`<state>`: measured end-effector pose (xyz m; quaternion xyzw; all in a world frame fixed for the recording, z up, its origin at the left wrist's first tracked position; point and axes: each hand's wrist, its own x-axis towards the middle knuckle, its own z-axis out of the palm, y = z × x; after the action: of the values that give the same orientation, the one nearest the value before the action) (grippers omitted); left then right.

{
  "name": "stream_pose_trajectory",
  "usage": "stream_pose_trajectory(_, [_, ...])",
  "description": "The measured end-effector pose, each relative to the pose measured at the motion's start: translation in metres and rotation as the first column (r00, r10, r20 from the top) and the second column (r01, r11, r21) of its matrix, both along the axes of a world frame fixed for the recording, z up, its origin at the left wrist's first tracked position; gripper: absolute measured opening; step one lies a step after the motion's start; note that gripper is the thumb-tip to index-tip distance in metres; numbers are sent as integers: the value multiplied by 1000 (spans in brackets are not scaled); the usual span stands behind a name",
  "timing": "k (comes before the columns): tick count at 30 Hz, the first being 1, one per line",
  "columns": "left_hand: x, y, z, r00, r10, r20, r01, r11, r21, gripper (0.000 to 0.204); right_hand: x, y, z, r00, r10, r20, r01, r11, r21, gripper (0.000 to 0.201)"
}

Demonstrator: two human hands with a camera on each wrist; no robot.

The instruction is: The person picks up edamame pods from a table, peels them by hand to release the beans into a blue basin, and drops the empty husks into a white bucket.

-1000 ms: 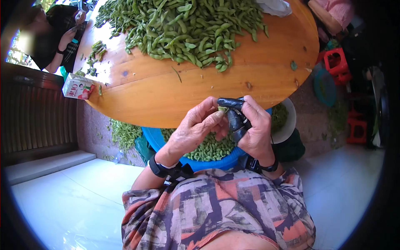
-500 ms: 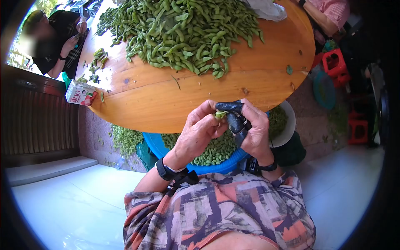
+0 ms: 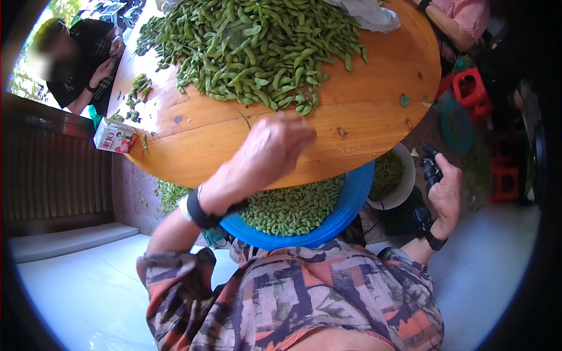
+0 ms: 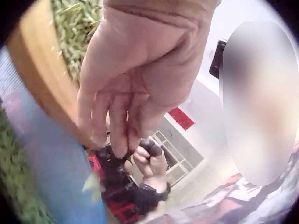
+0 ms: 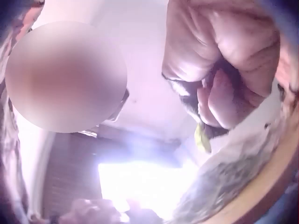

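Observation:
My left hand [image 3: 275,143] is blurred above the table, just short of the edamame pile [image 3: 252,55]. In the left wrist view its fingers [image 4: 119,121] hang loosely bent with nothing between them. Out to the right, beside the white bucket [image 3: 408,186], is my right hand [image 3: 448,190], with black wraps on its thumb and index finger. A pale green pod shell [image 3: 414,153] shows just left of those fingertips, apart from them; in the right wrist view the shell [image 5: 202,140] appears below the bent fingers. Shelled beans [image 3: 290,207] fill the blue basin [image 3: 360,187] in front of my body.
A drink carton [image 3: 114,137] and a few stray pods [image 3: 140,88] sit at the table's left edge. One person [image 3: 76,64] sits at the far left, another [image 3: 462,23] at the upper right. Red stools [image 3: 473,93] and a teal basin [image 3: 456,126] stand on the right.
My hands were together over the blue basin, working a pod. Now they are apart: the left has swung forward over the table, the right outward past the bucket, and the shell is loose.

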<state>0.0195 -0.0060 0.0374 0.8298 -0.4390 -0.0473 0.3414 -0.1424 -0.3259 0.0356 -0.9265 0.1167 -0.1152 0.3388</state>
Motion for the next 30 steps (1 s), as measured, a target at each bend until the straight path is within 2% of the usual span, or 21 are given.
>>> stream_pose_trajectory(1, [13, -7, -4, 997, 56, 59, -58, 998, 33, 12, -2, -2, 0, 989, -137, -54, 130, 984, -120, 38])
stream_pose_trajectory(2, [23, -14, -7, 987, 110, 120, -118, 991, 62, 11, -1, 0, 1, 989, -140, -48, 133, 983, -123, 38])
stream_pose_trajectory(4, [34, -25, -21, 976, 124, 180, -140, 987, 76, 11, 1, 11, 1, 985, -170, 26, 170, 985, 8, 37])
stream_pose_trajectory(5, [36, -28, -27, 962, 139, 235, -165, 982, 93, 11, 3, 15, -1, 984, -175, 26, 174, 985, 10, 37])
stream_pose_trajectory(7, [36, -29, -28, 949, 162, 271, -205, 968, 141, 11, 10, 24, -4, 996, -76, 55, 79, 996, -48, 35])
stream_pose_trajectory(9, [34, -25, -27, 934, 183, 306, -249, 950, 191, 11, 20, 45, -3, 991, -18, 131, 14, 999, 29, 34])
stream_pose_trajectory(11, [33, -12, -24, 961, 216, 174, -236, 966, 104, 10, 27, 61, -3, 984, 75, 159, -97, 986, 134, 32])
stream_pose_trajectory(12, [29, -8, -24, 962, 212, 174, -233, 966, 109, 10, 30, 68, -6, 980, 131, 148, -158, 968, 194, 31])
stream_pose_trajectory(14, [16, -1, -22, 969, 244, -30, -245, 965, -91, 12, 36, 85, -16, 968, 210, 134, -242, 921, 304, 30])
stream_pose_trajectory(16, [-2, 3, -12, 959, 279, -42, -280, 960, -24, 14, 44, 108, -17, 969, 214, 120, -245, 847, 471, 31])
stream_pose_trajectory(17, [-10, 6, -12, 888, 276, -367, -320, 945, -65, 12, 48, 117, -17, 970, 226, 85, -232, 774, 589, 31])
stream_pose_trajectory(18, [-17, 8, -12, 722, 228, -653, -373, 924, -90, 10, 51, 125, -15, 969, 244, 50, -209, 688, 695, 31])
stream_pose_trajectory(19, [-24, 10, -17, 704, 116, -701, -351, 914, -202, 9, 54, 133, -16, 964, 261, 47, -196, 583, 788, 30])
stream_pose_trajectory(20, [-31, 9, -18, 702, 118, -703, -355, 913, -201, 9, 55, 136, -16, 963, 264, 44, -196, 583, 788, 30])
stream_pose_trajectory(22, [-44, 6, -21, 646, 0, -763, -436, 821, -369, 10, 57, 141, -17, 944, 330, -6, -167, 493, 854, 30])
stream_pose_trajectory(24, [-50, 7, -26, 648, -11, -762, -457, 794, -400, 13, 57, 145, -19, 946, 324, -28, -149, 509, 848, 30])
stream_pose_trajectory(26, [-54, 6, -31, 661, -35, -750, -485, 743, -462, 20, 56, 145, -19, 942, 336, 14, -185, 481, 857, 29])
stream_pose_trajectory(30, [-58, 3, -32, 686, 34, -727, -505, 741, -442, 24, 56, 144, -20, 934, 358, -6, -182, 488, 853, 26])
